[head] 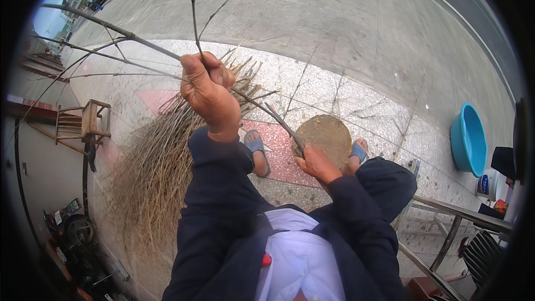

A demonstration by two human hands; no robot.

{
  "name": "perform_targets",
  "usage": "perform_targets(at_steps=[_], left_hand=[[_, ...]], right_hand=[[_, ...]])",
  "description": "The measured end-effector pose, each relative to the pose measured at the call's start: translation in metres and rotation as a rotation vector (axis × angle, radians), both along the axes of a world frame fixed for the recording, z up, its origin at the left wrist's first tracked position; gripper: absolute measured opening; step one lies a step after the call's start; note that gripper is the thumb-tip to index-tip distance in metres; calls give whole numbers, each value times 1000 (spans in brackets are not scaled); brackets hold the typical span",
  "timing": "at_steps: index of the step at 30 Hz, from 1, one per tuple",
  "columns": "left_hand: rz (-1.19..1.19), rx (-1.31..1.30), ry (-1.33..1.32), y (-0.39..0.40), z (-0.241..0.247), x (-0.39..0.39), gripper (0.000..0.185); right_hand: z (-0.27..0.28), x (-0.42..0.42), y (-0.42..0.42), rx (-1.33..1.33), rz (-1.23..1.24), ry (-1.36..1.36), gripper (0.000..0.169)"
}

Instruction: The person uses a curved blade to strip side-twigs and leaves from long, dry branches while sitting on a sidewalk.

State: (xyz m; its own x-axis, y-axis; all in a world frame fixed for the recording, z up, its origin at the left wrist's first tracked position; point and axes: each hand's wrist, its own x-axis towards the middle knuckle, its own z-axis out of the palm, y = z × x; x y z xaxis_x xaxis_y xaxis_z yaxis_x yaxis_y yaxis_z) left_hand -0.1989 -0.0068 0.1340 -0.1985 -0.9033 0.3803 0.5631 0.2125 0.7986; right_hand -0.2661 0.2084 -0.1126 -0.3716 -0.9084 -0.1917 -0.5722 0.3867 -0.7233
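A branching bare twig (154, 46) runs from the upper left, through my raised left hand (211, 88), down toward my right hand. My left hand is closed around its stems. Lower down, my right hand (319, 163) grips the thick lower end of a branch (288, 127) above the round wooden chopping block (330, 133). Whether both hands hold one branch or two overlapping ones, I cannot tell. Beneath and left of my left arm, a large bundle of thin sticks (154, 167) lies on the paving, cut ends toward the top.
A wooden chair (94, 123) and a motorcycle (77, 234) are at the left. Loose twigs (403, 127) lie on the terrazzo paving beyond the block. At the right are a blue plastic basin (468, 140), a white bucket (493, 184) and a metal railing (449, 242).
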Motion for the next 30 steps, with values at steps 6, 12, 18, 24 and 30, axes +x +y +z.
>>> perform_targets(at_steps=[6,12,18,24,30], left_hand=[[-72,-241,126,-26,111,79,42],[-484,-330,144,-77,226,178,31],[-467,-363,173,-66,224,173,27],[-496,-386,193,-52,211,154,26],[-606,-385,237,-22,190,119,29]], right_hand=[[33,1,12,-39,-37,-39,39],[65,4,26,-189,-108,-66,41],[50,-7,39,-162,-178,-12,41],[39,-11,66,-166,-207,25,36],[93,11,78,-326,-129,18,31]])
